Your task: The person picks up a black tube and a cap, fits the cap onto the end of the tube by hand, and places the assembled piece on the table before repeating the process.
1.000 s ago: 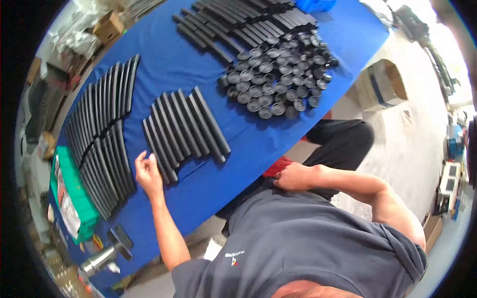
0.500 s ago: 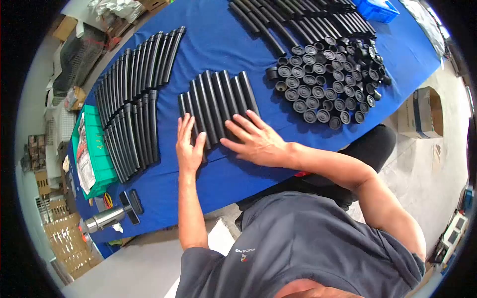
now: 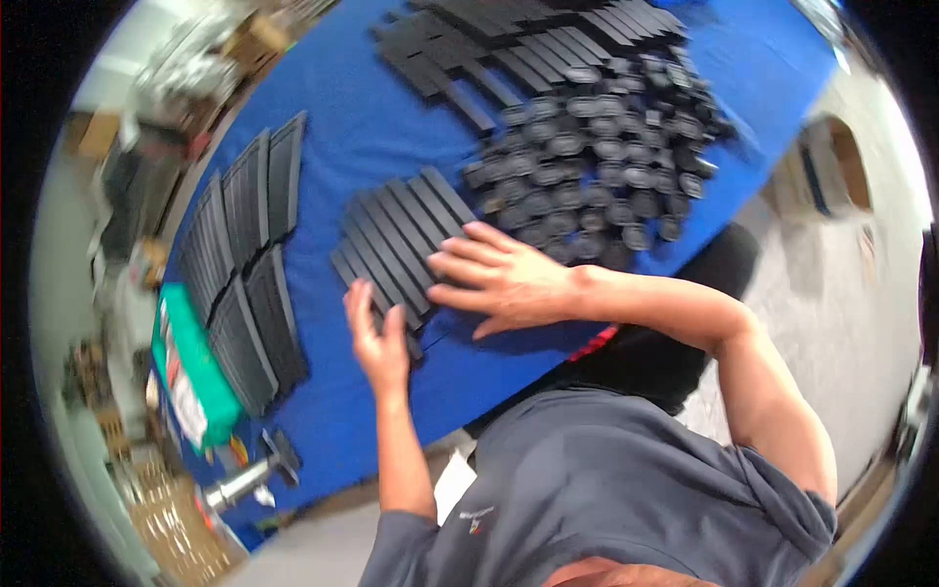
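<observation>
A row of black tubes (image 3: 401,230) lies side by side on the blue cloth in front of me, blurred by motion. My left hand (image 3: 378,338) rests at the near left end of this row, its fingers apart. Across the near right ends of the tubes, my right hand (image 3: 509,279) lies with its fingers spread. Neither hand is wrapped round a tube. Many round black caps (image 3: 597,157) are heaped just beyond my right hand.
More black tubes (image 3: 245,264) lie in rows at the left, with others (image 3: 489,49) at the far side. A green crate (image 3: 201,367) and a metal flask (image 3: 238,484) stand at the left edge. A cardboard box (image 3: 827,166) is on the floor at the right.
The whole view has turned and blurred. The tubes between my hands now slant more to the left at their far ends. Both hands stay at their near ends.
</observation>
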### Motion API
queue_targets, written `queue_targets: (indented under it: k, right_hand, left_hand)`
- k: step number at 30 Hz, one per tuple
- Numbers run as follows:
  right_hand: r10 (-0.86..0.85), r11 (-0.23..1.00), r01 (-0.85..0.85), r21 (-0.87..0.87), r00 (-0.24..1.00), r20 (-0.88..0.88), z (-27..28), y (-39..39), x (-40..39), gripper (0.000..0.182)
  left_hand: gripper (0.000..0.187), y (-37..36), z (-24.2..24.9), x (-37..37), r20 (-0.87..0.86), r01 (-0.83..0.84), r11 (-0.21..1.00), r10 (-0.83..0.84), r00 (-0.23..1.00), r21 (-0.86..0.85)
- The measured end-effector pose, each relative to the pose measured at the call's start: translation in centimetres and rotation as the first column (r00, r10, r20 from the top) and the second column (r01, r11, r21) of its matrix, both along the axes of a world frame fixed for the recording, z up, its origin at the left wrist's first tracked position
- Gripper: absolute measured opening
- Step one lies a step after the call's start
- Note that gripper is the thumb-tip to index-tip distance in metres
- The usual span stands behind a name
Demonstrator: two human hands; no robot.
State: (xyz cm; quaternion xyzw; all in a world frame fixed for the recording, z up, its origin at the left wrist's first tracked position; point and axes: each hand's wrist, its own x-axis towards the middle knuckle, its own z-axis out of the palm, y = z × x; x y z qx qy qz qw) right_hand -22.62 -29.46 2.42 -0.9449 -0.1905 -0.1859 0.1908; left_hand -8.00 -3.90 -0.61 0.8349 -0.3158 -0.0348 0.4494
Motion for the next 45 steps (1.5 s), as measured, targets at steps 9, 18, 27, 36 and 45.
queue_targets:
  k: [9,18,27,36,45]
  right_hand:
    - [-0.778,0.595,0.797,0.103,0.539,0.325,5.1,-17.7,-8.5,0.05]
    - [-0.945,0.328,0.929,-0.172,0.321,-0.066,3.4,-20.3,-11.7,0.041]
    - [-0.847,0.491,0.782,0.384,0.532,0.002,5.6,-16.0,-6.7,0.049]
    - [-0.027,0.931,0.062,0.36,0.995,-0.1,6.3,-2.1,-0.5,0.029]
    - [0.072,0.997,-0.069,0.027,0.994,-0.084,-0.1,4.1,-2.5,0.029]
  left_hand:
    - [0.048,-0.6,-0.2,-0.2,-0.134,-0.17,0.969,0.147,0.98,-0.181]
    - [0.047,-0.7,-0.4,0.0,-0.117,-0.17,0.972,0.152,0.981,-0.161]
    - [0.043,0.0,-1.3,0.3,-0.107,-0.193,0.96,0.174,0.979,-0.205]
    - [0.049,2.1,0.0,0.7,-0.023,-0.282,0.959,0.282,0.959,-0.021]
    - [0.059,2.1,0.3,1.6,0.085,-0.393,0.905,0.384,0.919,0.163]
